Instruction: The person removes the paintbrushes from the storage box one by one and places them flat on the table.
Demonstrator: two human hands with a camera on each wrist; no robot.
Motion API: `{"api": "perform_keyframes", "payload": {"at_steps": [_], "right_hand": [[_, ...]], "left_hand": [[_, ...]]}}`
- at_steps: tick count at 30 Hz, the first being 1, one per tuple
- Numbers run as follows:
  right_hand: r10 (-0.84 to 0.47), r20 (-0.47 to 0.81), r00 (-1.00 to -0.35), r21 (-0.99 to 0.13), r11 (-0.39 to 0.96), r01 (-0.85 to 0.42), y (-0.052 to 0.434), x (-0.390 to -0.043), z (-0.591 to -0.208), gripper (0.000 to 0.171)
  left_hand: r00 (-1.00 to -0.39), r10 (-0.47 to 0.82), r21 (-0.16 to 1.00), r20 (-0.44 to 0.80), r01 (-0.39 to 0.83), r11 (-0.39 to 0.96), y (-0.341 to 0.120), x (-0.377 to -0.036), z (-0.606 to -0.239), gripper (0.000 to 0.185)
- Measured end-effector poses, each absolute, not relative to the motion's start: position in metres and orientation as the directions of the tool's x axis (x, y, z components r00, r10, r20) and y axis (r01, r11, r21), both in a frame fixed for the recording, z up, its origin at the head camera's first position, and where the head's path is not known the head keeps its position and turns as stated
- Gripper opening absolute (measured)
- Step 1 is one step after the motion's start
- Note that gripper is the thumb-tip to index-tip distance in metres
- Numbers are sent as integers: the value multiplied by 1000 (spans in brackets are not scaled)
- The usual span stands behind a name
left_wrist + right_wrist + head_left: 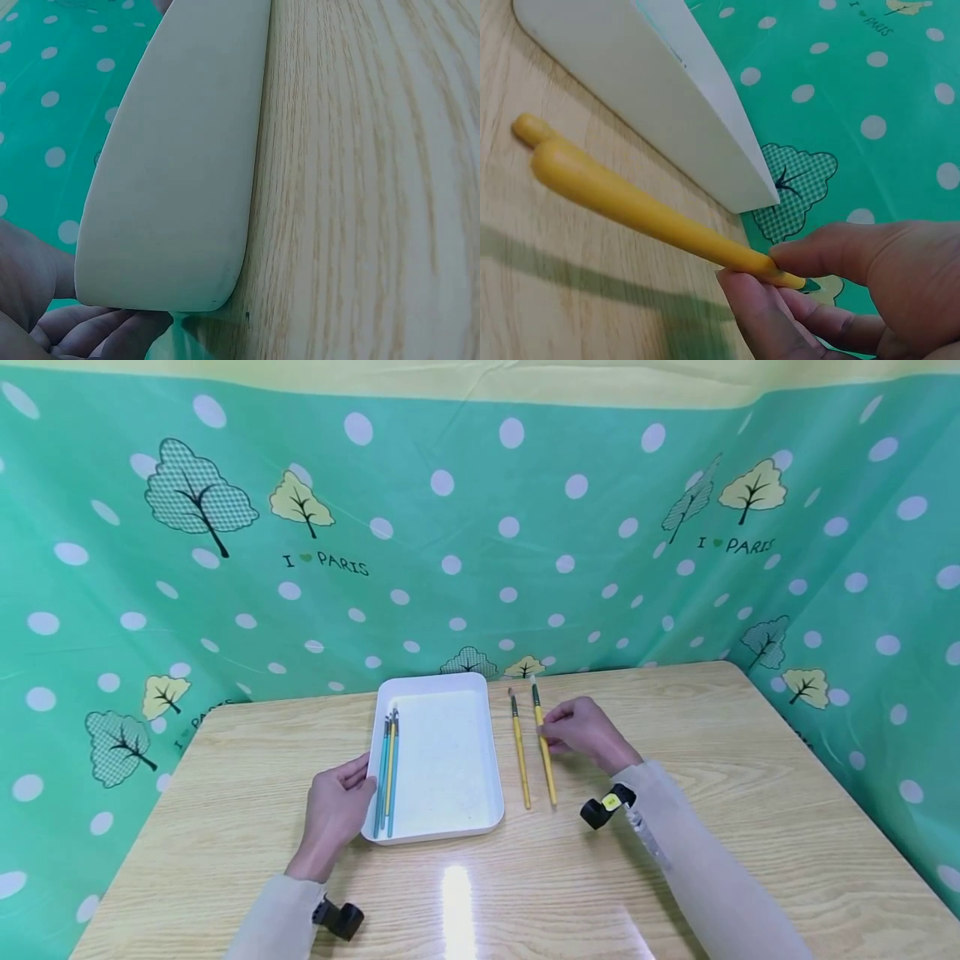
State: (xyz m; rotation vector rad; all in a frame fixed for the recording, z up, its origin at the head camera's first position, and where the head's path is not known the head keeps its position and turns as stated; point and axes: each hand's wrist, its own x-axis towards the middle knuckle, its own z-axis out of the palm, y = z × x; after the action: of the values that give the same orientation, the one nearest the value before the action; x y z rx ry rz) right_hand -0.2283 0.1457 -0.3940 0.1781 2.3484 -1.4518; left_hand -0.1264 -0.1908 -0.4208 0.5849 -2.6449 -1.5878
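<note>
My left hand holds the left side of a white tray, its thumb at the rim and the other fingers against the outer wall. Several paintbrushes with blue or yellow handles lie together along the tray's left side. To the right of the tray, my right hand pinches a yellow-handled paintbrush between thumb and fingers; its handle end points toward me and its bristles point away. A second yellow paintbrush lies on the table between the tray and the held one.
The wooden table carries the tray and brushes. Behind it hangs a green polka-dot curtain with printed trees, meeting the table's back edge. A camera is strapped to each wrist.
</note>
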Motion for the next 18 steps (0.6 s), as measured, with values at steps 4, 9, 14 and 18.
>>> {"api": "perform_keyframes", "payload": {"at_steps": [4,9,14,18], "right_hand": [[-71,-369,-927,-825,485,291,148,-229,-399,22],[-55,-355,-933,-814,509,279,149,-232,-406,23],[-33,-346,-938,-807,520,279,149,-235,-413,21],[-7,-341,-940,-798,530,286,147,-236,-416,18]], "left_hand": [[-931,-314,855,-187,-312,415,-191,-126,-421,45],[-930,-318,858,-184,-310,410,-191,-126,-420,44],[-931,-317,862,-180,-304,405,-190,-126,-420,43],[-932,-315,862,-181,-305,405,-190,-127,-420,43]]}}
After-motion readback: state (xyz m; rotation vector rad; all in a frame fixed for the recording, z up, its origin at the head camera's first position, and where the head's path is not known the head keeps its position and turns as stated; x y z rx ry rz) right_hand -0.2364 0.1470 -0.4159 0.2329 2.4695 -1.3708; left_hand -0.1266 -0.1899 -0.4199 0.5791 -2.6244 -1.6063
